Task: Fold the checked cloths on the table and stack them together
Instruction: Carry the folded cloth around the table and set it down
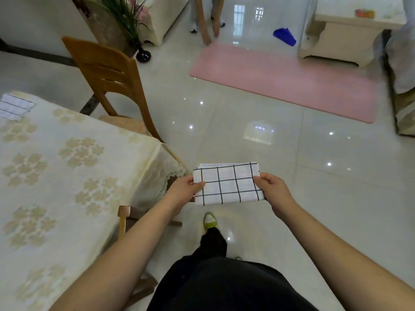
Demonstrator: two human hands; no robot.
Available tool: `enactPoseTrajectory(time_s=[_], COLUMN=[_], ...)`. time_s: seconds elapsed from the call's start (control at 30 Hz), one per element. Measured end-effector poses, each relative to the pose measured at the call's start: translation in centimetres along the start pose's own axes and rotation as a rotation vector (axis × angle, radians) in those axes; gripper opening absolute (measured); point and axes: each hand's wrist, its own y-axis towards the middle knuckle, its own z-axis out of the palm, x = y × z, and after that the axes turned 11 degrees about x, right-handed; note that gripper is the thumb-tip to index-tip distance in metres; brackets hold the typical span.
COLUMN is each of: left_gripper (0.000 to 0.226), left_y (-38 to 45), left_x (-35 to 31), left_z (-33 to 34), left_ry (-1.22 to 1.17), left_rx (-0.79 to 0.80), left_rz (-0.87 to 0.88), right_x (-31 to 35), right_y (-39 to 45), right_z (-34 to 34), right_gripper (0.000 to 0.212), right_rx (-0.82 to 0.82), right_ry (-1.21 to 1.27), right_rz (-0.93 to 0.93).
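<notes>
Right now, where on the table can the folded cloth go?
The tablecloth is bare from its near corner up to the other checked cloth at the far left edge. Both hands hold the folded cloth over the floor.

- I stand in a home, in an open living and dining room.
- To my left is a dining table (67,176) under a cream flowered tablecloth, with a wooden chair (107,81) pushed up to it.
- The floor (247,135) is glossy pale tile that mirrors the windows.
- A pink mat (285,81) lies on it, near a cream low table (341,37).
- A dark vase of long green leaves (137,37) stands by a covered sofa (166,16).
</notes>
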Motion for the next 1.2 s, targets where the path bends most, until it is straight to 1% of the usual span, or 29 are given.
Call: enactPoseTrajectory(time_s=[0.1,0.27,0.4,0.5,0.6,0.8,1.07,1.2], left_gripper=[0.012,0.019,0.024,0.023,0.020,0.016,0.018,0.010], left_y=[3.4,7.1,10.1,12.2,14.1,19.2,26.4,29.1], left_x=[-1.4,-5.7,-8.7,-10.5,-11.9,-15.4,-22.8,-25.9], left_z=[-2.4,-6.9,-10.3,-12.4,-13.9,-16.3,-18.6,-20.9], left_ry=[0.012,-0.046,-0.033,-0.002,-0.021,-0.184,-0.227,-0.252], left_rx=[-0.021,-0.052,-0.057,-0.100,-0.159,-0.224,-0.351,-0.399], left_rz=[0.018,0.053,0.053,0.022,0.008,-0.005,-0.011,-0.023], right_x=[2.1,6.4,9.6,11.6,13.7,18.0,26.6,30.4], right_y=[4.2,10.5,14.8,17.9,21.4,30.3,41.1,46.2], right_z=[0.7,2.8,3.9,4.2,4.7,4.9,4.0,4.7], right_gripper=[0.015,0.015,0.014,0.012,0.013,0.013,0.015,0.014], right_rx=[0.004,0.007,0.028,0.074,0.112,0.223,0.311,0.356], right_ry=[-0.029,-0.105,-0.122,-0.088,-0.102,-0.147,-0.195,-0.222], right_rz=[0.009,-0.026,-0.038,-0.018,-0.025,-0.030,-0.047,-0.056])
